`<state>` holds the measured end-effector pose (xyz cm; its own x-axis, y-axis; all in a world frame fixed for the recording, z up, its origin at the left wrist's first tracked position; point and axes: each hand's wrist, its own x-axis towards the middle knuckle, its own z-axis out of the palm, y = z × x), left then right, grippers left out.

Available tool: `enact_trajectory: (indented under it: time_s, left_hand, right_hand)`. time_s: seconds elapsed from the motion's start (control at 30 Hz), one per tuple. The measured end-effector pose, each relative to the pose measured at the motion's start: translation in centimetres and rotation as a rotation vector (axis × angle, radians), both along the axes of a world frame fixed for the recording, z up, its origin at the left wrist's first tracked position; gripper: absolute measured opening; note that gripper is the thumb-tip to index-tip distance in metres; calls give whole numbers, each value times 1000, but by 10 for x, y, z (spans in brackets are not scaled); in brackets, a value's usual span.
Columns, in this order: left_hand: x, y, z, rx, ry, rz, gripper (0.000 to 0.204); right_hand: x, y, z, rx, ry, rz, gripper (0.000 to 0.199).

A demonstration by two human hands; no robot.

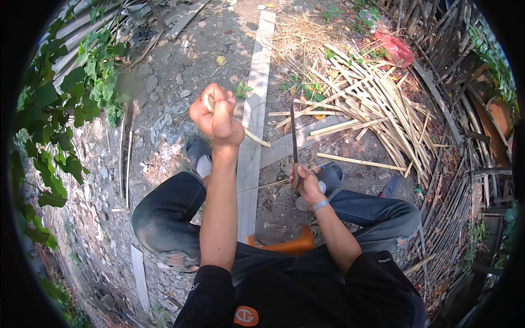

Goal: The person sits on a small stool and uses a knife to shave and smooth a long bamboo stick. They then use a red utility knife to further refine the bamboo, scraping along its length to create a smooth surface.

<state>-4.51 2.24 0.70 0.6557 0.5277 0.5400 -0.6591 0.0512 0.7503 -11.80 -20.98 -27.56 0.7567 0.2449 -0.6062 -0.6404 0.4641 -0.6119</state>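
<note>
The work looks well along but unfinished: toward the left of centre, a pale stick (209, 103) is in the left hand (220, 117) and would seem to be the piece being dealt with, while at the upper right a large heap of pale split strips (377, 112) lies crisscrossed on the ground, probably the pieces already done. How many are left to do cannot be told, since no separate stock of uncut material can be made out. The left hand, raised above the long grey plank (253, 104) that runs up the middle of the frame, is curled into a tight fist with the thumb across the fingers; the stick's end shows at its upper left side. Another pale length (258, 138) comes out just right of the wrist, and whether it is the same stick is unclear. Right of the plank, just below centre, the right hand (309, 186) is wrapped around the handle of a knife (294, 134), whose narrow dark blade points to the top of the frame, well apart from the left fist. Farther right, a loose strip (361, 161) lies at the heap's lower edge.
</note>
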Motion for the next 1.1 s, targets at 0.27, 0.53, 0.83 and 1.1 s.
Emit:
enact_trajectory:
  time_s: [0.27,0.53,0.83,1.1]
  left_hand:
    - [2,-6,-6,58,-47,-1,22]
    - [15,-24,-4,85,-66,15,20]
    - [8,-3,-6,76,-25,54,20]
    - [13,-10,-1,79,18,143,22]
  right_hand:
    - [-30,9,-62,-1169,-399,428,62]
    - [-37,1,-118,-1036,-265,573,60]
    - [93,37,184,-587,-781,-88,36]
    - [-21,31,-86,-1235,-365,838,46]
